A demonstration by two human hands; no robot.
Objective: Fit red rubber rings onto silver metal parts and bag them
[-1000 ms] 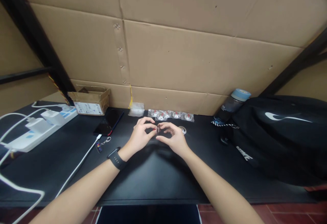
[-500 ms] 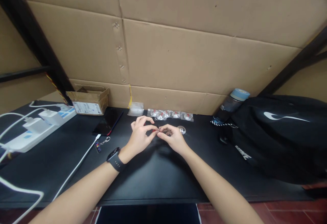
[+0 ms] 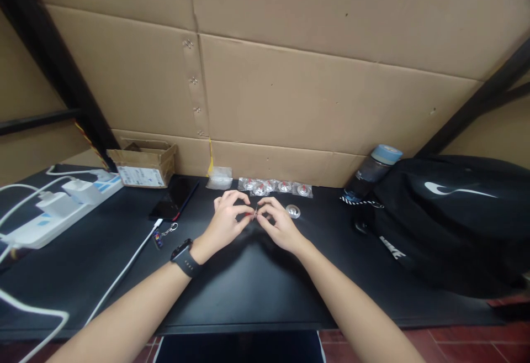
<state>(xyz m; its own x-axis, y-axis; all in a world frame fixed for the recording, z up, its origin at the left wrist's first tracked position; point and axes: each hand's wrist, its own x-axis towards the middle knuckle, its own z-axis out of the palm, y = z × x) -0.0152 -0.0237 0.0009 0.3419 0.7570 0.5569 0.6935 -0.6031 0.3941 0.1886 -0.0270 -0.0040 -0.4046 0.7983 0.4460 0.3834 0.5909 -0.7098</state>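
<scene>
My left hand (image 3: 229, 216), with a dark watch on its wrist, pinches a small thin piece with a bit of red (image 3: 255, 214) between thumb and index finger. It is seen nearly edge-on, so its kind is unclear. From the other side my right hand (image 3: 281, 225) has thumb and fingertips closed on the same piece. Just beyond the right fingers a clear round disc (image 3: 293, 211) lies on the black tabletop (image 3: 248, 291). Behind the hands, several clear packets (image 3: 284, 186) holding shiny round discs with red parts lie in a row along the cardboard wall.
Clear plastic bags (image 3: 220, 178) lie left of the packets. On the left are a phone (image 3: 174, 198), a keyring (image 3: 168, 230), an opened cardboard box (image 3: 143, 167) and a power strip (image 3: 62, 208) with white cables. A bottle (image 3: 372, 169) leans beside a black backpack (image 3: 447, 225) on the right.
The thin piece has tilted slightly between my fingertips, and the right fingers have shifted a little on it. The clear disc shows more fully beside my right hand.
</scene>
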